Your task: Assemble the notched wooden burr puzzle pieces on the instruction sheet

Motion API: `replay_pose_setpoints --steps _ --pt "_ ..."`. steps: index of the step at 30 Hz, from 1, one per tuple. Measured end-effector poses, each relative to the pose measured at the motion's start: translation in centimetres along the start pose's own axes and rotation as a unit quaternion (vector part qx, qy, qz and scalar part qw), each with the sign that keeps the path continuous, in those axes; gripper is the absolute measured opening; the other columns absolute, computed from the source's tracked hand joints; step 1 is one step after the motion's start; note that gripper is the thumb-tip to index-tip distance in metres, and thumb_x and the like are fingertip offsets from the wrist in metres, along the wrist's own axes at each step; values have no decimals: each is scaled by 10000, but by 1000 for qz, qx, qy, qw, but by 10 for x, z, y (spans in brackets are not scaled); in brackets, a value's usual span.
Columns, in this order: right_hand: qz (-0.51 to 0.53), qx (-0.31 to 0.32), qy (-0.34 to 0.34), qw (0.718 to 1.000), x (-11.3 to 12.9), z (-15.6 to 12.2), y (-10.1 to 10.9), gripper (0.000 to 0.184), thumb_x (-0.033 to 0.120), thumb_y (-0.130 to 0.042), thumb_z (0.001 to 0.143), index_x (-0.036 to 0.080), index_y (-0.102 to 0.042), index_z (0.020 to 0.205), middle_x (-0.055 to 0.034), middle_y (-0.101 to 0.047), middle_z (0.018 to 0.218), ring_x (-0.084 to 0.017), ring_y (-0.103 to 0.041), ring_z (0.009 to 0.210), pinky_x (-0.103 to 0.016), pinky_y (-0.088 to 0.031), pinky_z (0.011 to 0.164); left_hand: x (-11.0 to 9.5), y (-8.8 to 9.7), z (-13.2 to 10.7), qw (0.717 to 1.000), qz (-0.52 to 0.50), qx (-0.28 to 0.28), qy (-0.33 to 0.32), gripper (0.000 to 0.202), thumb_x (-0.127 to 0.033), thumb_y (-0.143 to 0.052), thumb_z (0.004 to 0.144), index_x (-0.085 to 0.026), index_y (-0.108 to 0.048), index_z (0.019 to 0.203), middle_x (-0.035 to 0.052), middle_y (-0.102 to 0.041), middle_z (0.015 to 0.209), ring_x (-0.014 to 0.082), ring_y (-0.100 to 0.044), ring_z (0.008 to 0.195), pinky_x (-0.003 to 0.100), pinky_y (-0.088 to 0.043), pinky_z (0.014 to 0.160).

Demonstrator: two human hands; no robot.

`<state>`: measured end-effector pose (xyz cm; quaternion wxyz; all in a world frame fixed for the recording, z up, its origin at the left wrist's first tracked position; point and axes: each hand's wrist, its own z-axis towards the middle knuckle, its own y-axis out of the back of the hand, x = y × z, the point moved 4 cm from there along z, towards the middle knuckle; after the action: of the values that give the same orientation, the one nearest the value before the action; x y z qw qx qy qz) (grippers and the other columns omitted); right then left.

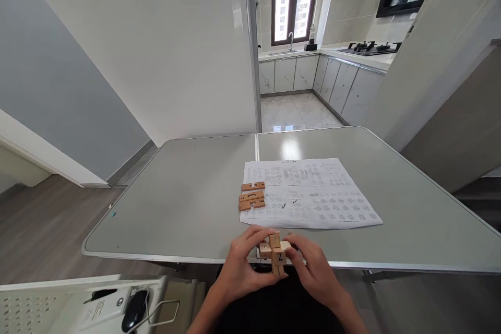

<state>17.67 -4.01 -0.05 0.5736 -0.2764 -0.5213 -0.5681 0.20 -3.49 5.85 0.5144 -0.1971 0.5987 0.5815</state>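
Observation:
Both my hands hold a small wooden puzzle of interlocked notched blocks at the near edge of the table. My left hand grips its left side with fingers curled over the top. Curled round its right side is my right hand. One block shows a dark number mark. Three loose wooden pieces lie side by side just beyond, on the left edge of a printed instruction sheet.
The grey folding table has a centre seam and a metal rim. At lower left a white perforated surface carries a black mouse and a white device. A kitchen doorway opens behind the table.

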Motion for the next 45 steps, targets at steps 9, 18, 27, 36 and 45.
replay_pose_setpoints --steps 9,18,27,36,45 --pt "229 13 -149 962 2 -6 -9 522 628 -308 1067 216 -569 882 29 -497 673 -146 -471 600 -290 -423 633 2 -3 0 1000 -2 21 -9 659 -246 -907 695 -299 -648 1298 31 -659 1157 169 -645 902 292 -563 842" --pt "338 24 -270 901 -13 5 -5 509 699 -588 930 196 -605 853 53 -466 614 -101 -389 518 -263 -357 551 24 -9 -3 999 6 9 32 828 -291 -871 774 -384 -458 1486 79 -498 1456 201 -642 1011 337 -602 831" --pt "500 -98 -287 811 -50 60 71 307 410 -847 843 200 -634 915 44 -479 726 -53 -348 524 -159 -380 439 78 16 2 976 185 -114 7 470 -297 -617 989 -328 -476 1437 100 -454 1474 294 -457 1413 528 -442 1164" --pt "578 -192 -332 720 -129 132 142 178 147 -466 1057 206 -584 937 19 -548 757 -47 -471 476 -119 -465 415 103 44 26 959 266 -96 -5 450 -346 -593 999 -315 -480 1433 100 -488 1509 316 -476 1398 571 -437 1152" --pt "567 -221 -331 721 -148 146 153 219 88 -457 1028 207 -497 848 31 -506 725 -42 -448 461 -105 -439 395 115 45 77 964 266 22 -5 796 -485 -713 907 -292 -324 1574 128 -419 1614 374 -338 1516 607 -374 1189"
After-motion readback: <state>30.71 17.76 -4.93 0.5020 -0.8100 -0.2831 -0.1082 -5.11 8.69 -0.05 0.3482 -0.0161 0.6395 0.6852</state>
